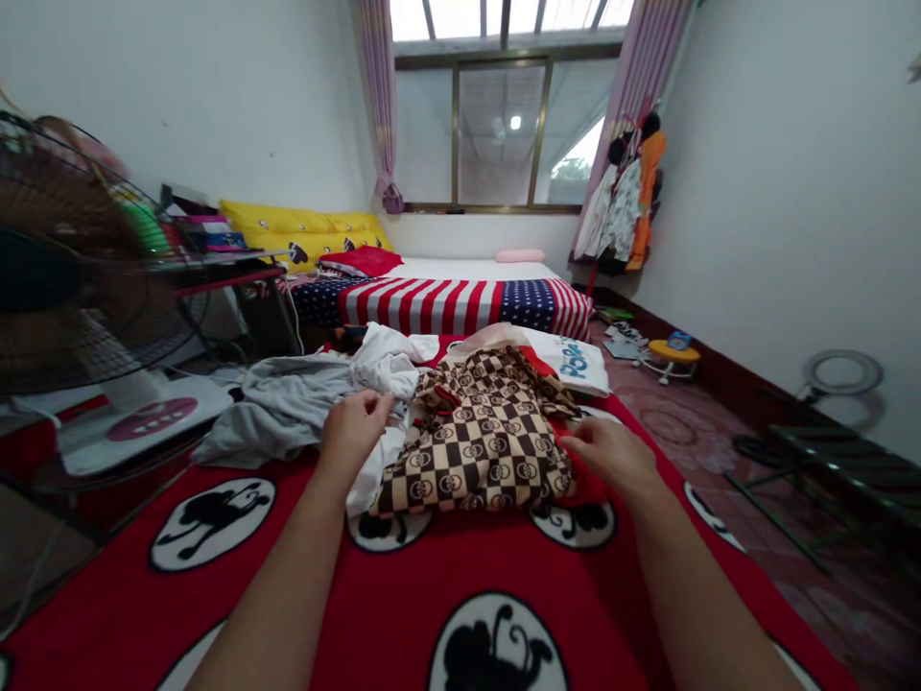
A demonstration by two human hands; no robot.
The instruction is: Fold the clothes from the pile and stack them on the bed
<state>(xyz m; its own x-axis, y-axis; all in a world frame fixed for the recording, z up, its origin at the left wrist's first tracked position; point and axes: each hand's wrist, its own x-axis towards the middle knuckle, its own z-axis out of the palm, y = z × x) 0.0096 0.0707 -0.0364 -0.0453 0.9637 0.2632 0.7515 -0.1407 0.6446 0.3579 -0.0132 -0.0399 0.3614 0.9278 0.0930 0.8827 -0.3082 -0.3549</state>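
Observation:
A brown and cream checkered garment [479,441] with a repeated printed figure lies spread on the red blanket [403,614]. Red cloth [586,480] shows along its right side, and a white garment [389,360] lies to its upper left. My left hand [354,432] is closed over the white cloth, left of the checkered garment; what its fingers hold, if anything, is hidden. At the checkered garment's right edge, my right hand [611,451] has its fingers drawn together beside the red cloth. Whether cloth is pinched there I cannot make out.
A grey garment [288,398] lies crumpled on the left. Behind the checkered garment is a folded white garment [576,363] with blue lettering. An electric fan [64,259] stands at the left edge, a folding bench [841,470] at the right, another bed [446,302] beyond.

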